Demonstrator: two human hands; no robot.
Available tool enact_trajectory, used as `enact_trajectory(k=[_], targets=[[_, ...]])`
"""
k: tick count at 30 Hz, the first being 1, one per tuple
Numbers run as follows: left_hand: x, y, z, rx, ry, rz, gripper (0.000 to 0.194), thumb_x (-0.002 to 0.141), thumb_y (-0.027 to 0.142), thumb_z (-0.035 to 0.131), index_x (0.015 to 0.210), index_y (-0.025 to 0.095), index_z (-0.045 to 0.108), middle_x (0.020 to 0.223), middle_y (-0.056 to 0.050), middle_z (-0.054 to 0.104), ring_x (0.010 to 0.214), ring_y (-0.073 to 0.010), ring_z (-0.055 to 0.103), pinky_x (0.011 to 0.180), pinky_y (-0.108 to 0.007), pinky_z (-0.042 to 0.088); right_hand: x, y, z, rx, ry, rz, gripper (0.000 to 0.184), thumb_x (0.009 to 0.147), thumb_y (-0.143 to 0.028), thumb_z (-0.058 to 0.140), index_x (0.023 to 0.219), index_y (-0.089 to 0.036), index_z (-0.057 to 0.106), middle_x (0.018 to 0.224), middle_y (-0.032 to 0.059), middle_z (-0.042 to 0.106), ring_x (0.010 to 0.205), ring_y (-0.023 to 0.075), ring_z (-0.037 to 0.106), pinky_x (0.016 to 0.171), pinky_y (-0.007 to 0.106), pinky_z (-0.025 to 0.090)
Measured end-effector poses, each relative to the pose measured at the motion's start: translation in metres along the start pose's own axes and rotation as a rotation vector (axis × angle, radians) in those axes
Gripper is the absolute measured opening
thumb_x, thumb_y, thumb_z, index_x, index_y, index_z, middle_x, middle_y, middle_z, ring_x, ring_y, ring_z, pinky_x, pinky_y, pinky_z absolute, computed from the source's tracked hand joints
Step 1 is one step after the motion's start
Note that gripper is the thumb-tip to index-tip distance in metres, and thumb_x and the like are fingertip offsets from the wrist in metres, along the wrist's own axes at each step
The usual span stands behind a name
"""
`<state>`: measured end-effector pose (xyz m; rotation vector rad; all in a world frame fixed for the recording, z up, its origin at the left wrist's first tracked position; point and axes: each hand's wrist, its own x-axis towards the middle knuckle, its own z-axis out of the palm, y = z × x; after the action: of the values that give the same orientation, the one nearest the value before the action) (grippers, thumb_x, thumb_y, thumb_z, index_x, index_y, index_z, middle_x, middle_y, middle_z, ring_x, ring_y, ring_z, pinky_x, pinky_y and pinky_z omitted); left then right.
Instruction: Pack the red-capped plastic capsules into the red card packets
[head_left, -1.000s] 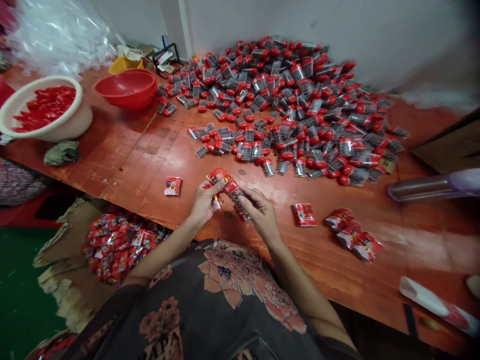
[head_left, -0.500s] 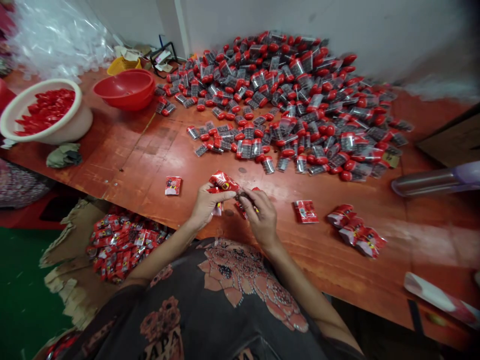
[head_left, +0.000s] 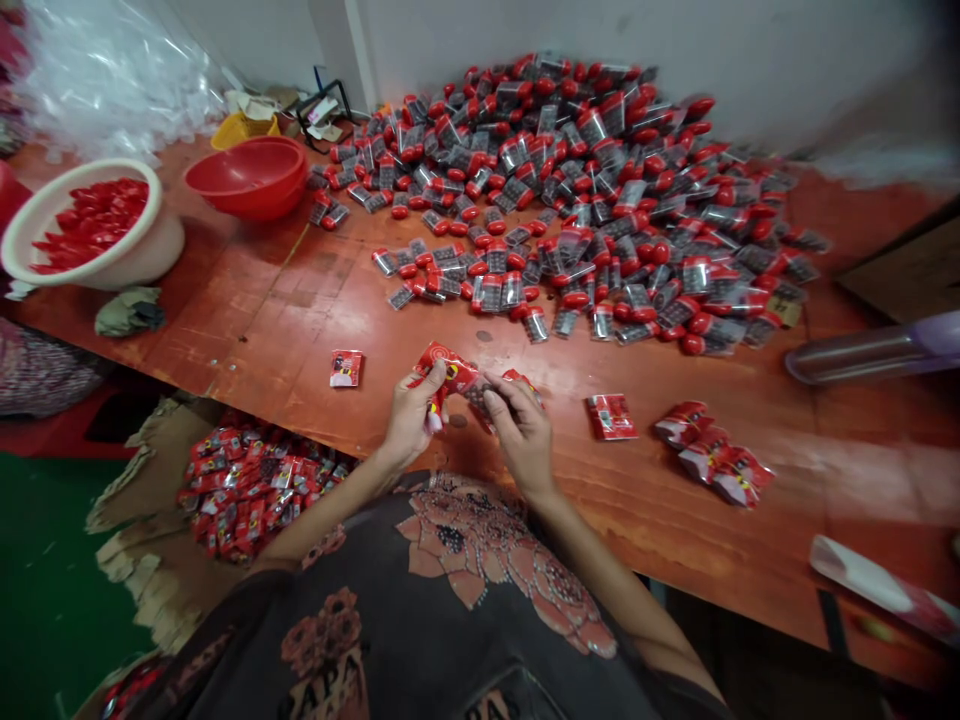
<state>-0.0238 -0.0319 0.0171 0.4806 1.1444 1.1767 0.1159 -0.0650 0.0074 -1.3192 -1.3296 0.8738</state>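
- the red foil sachet [head_left: 450, 368] is between your hands, just in from the near edge of the wooden table [head_left: 262, 335], with a clear plastic pack [head_left: 480, 396] of dark contents against it; your fingers hide how the two meet
- your left hand [head_left: 411, 420] pinches the sachet's upper end between thumb and fingers, and your right hand [head_left: 523, 438] is curled, pinching the clear pack
- the foil looks light and soft, likely to crease and slide, so i'd take it flat by an edge; the pack looks stiffer but slippery, so its sides seem the better hold
- a second red sachet [head_left: 519, 378] lies just past your right fingertips; i can't tell if it's held
- a single sachet [head_left: 346, 368] sits left of your hands, and another [head_left: 611, 417] to the right, with a cluster of three [head_left: 711, 452] beyond it
- below the near edge, a flattened cardboard box [head_left: 142, 490] carries a pile of sachets [head_left: 247, 490]
- toward the far edge, a big heap of red-capped clear packs [head_left: 570, 180] spreads along the wall [head_left: 600, 40]
- in the far left corner, a white basin [head_left: 75, 190] holds red pieces, beside a red bowl [head_left: 247, 175] - both well apart from your hands
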Motion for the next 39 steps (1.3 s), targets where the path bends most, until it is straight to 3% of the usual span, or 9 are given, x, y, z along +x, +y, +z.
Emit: enact_trajectory(k=[5,10,14,18,21,25,29,34,39], targets=[[-0.002,0.006,0.001,0.042,0.055,0.103,0.036,0.059,0.045,0.085,0.067,0.017,0.064,0.051,0.006,0.052,0.037,-0.0043,0.039,0.034,-0.021,0.028,0.001,-0.002,-0.005,0.045,-0.054,0.023,0.028,0.091,-0.028,0.055,0.114,-0.034,0.069,0.107,0.0040,0.067,0.102,0.0215,0.062,0.093,0.045,0.050],[-0.010,0.005,0.003,0.052,0.059,0.184,0.036,0.058,0.043,0.085,0.066,0.016,0.064,0.054,0.005,0.054,0.044,-0.0047,0.041,0.041,-0.020,0.030,-0.009,-0.007,-0.003,0.124,-0.020,0.045,0.026,0.090,-0.030,0.055,0.112,-0.031,0.070,0.108,0.0051,0.067,0.102,0.0208,0.062,0.091,0.043,0.051],[-0.017,0.002,0.003,0.075,0.069,0.240,0.034,0.058,0.040,0.086,0.065,0.016,0.063,0.055,0.005,0.054,0.043,-0.0039,0.040,0.040,-0.019,0.029,-0.022,-0.013,0.002,0.257,0.033,0.135,0.026,0.089,-0.034,0.058,0.110,-0.028,0.071,0.105,0.0052,0.067,0.092,0.0187,0.063,0.076,0.036,0.056],[-0.028,0.000,0.002,0.099,0.053,0.291,0.036,0.058,0.041,0.086,0.066,0.016,0.062,0.054,0.006,0.052,0.039,-0.0032,0.038,0.036,-0.019,0.026,-0.036,-0.015,0.005,0.328,0.057,0.205,0.030,0.088,-0.038,0.058,0.113,-0.025,0.070,0.091,0.0036,0.067,0.068,0.0137,0.059,0.058,0.029,0.051],[-0.036,-0.001,0.001,0.109,0.050,0.334,0.037,0.059,0.042,0.085,0.066,0.016,0.061,0.054,0.006,0.052,0.039,-0.0034,0.039,0.034,-0.019,0.026,-0.046,-0.014,0.003,0.296,0.039,0.152,0.031,0.089,-0.038,0.057,0.114,-0.025,0.069,0.089,0.0033,0.065,0.066,0.0131,0.057,0.059,0.029,0.051],[-0.048,-0.003,-0.004,0.112,0.061,0.369,0.038,0.059,0.044,0.085,0.070,0.015,0.062,0.057,0.005,0.056,0.039,-0.0035,0.041,0.032,-0.018,0.026,-0.057,-0.010,-0.002,0.232,0.032,0.022,0.029,0.089,-0.035,0.058,0.114,-0.027,0.069,0.101,0.0049,0.064,0.077,0.0148,0.059,0.066,0.031,0.052],[-0.060,-0.007,-0.008,0.152,0.047,0.362,0.040,0.059,0.044,0.084,0.078,0.014,0.065,0.059,0.005,0.059,0.037,-0.0041,0.042,0.030,-0.018,0.025,-0.067,-0.011,-0.003,0.311,0.047,0.065,0.030,0.089,-0.037,0.058,0.115,-0.025,0.069,0.100,0.0048,0.065,0.071,0.0127,0.058,0.058,0.027,0.051],[-0.071,-0.009,-0.012,0.171,0.015,0.382,0.040,0.058,0.041,0.084,0.082,0.014,0.068,0.065,0.001,0.065,0.046,-0.0082,0.055,0.032,-0.017,0.030,-0.074,-0.012,0.002,0.382,0.072,0.100,0.031,0.088,-0.037,0.059,0.113,-0.022,0.069,0.095,0.0046,0.066,0.067,0.0119,0.059,0.056,0.027,0.053],[-0.076,-0.009,-0.013,0.127,-0.011,0.412,0.035,0.062,0.036,0.083,0.086,0.015,0.069,0.072,0.000,0.067,0.046,-0.0078,0.055,0.030,-0.017,0.034,-0.076,-0.007,0.003,0.237,0.130,-0.064,0.031,0.092,-0.034,0.055,0.119,-0.025,0.066,0.110,0.0074,0.064,0.087,0.0176,0.063,0.070,0.034,0.056]])
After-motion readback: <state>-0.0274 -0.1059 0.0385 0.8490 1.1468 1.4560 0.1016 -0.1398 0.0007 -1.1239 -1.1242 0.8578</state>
